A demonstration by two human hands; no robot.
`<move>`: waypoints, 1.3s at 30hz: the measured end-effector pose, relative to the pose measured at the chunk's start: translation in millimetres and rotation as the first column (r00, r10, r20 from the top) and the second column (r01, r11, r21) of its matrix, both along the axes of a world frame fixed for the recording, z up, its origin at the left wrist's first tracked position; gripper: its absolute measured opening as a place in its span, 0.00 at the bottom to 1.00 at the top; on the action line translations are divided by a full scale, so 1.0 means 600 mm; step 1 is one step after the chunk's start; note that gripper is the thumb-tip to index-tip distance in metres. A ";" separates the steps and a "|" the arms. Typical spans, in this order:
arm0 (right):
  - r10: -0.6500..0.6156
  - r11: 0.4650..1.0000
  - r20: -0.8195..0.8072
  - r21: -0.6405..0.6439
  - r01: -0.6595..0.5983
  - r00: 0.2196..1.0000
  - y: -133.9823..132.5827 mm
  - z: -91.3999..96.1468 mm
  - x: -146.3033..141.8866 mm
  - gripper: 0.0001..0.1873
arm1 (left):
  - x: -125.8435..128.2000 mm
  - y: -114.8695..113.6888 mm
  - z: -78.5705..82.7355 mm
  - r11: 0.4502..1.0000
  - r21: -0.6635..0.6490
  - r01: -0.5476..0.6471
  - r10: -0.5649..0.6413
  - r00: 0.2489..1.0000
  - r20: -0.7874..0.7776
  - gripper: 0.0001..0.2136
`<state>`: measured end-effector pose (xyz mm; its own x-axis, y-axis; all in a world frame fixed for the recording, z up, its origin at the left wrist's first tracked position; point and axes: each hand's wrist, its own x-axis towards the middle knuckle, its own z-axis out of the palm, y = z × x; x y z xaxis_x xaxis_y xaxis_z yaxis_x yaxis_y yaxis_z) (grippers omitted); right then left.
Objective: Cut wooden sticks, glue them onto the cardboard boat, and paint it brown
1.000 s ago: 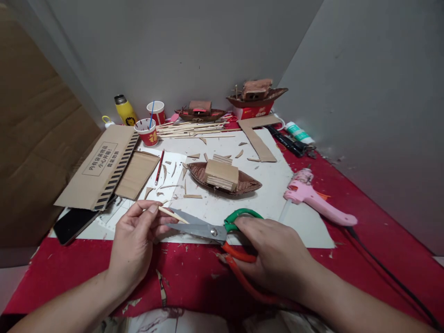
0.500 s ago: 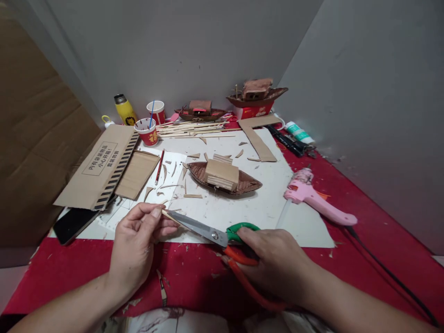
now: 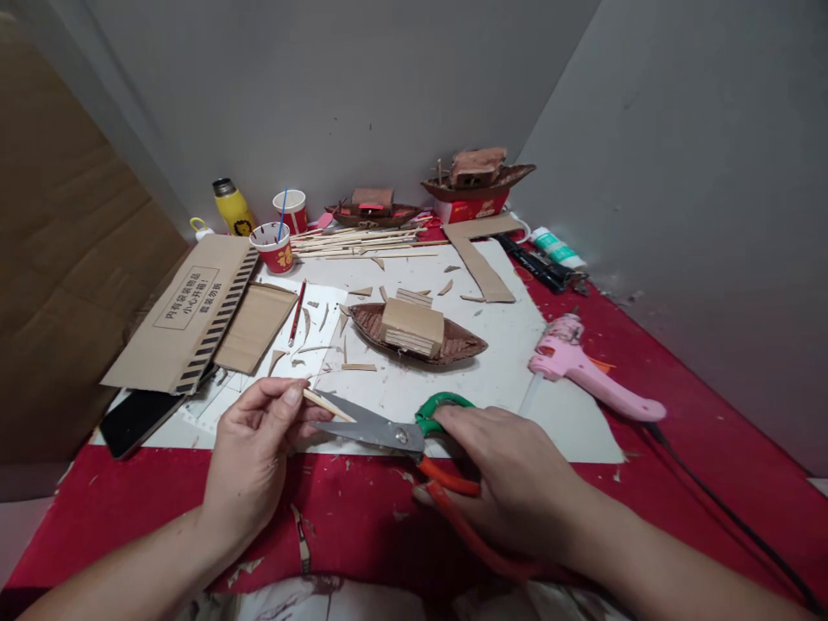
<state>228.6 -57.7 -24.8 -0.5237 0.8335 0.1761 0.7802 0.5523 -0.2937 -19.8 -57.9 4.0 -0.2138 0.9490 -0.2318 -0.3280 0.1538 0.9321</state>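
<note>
My left hand [image 3: 255,457] pinches a thin pale wooden stick [image 3: 329,405] between thumb and fingers. In my right hand [image 3: 511,483] is a pair of scissors [image 3: 381,434] with green and red-orange handles. Their blades are parted around the stick, pointing toward my left fingers. Beyond the blades, a small brown model boat [image 3: 459,342] with a cardboard cabin roof [image 3: 414,321] rests on the white sheet [image 3: 492,405]. Several cardboard scraps [image 3: 359,367] lie around it. My fingers partly hide the stick's near end.
At right lies a pink glue gun [image 3: 601,384] with its cord. Two finished model boats [image 3: 373,207] and a bundle of sticks [image 3: 362,240] are at the back. On the left are paper cups [image 3: 275,250], a yellow bottle [image 3: 233,207], cardboard [image 3: 185,310] and a phone [image 3: 139,420].
The scissor blades have opened, the lower blade dropping below the stick. More of the stick now shows between them. My left hand has barely moved.
</note>
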 end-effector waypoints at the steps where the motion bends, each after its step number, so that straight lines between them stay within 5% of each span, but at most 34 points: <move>1: 0.001 1.000 0.004 0.000 -0.001 1.000 0.000 -0.001 -0.001 0.18 | 0.000 -0.001 -0.001 1.000 0.001 0.011 -0.011 1.000 -0.002 0.11; 21: -0.006 0.993 -0.014 0.117 0.008 1.000 -0.007 -0.015 0.009 0.17 | -0.003 -0.012 -0.002 1.000 0.007 -0.011 0.011 0.999 -0.049 0.12; 33: -0.029 0.999 -0.071 -0.037 0.027 0.997 -0.003 -0.005 0.015 0.14 | -0.009 0.016 0.003 0.997 0.063 0.038 -0.039 0.999 0.012 0.11; 39: -0.038 0.996 0.033 -0.074 0.040 0.999 -0.005 -0.011 0.018 0.09 | -0.031 0.044 0.013 0.941 0.295 -0.165 0.216 0.965 -0.151 0.12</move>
<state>239.7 -60.5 -31.4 -0.4949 0.8636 0.0968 0.8104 0.4988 -0.3074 -38.3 -31.8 11.6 -0.4105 0.9070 0.0937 -0.1498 -0.1684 0.9743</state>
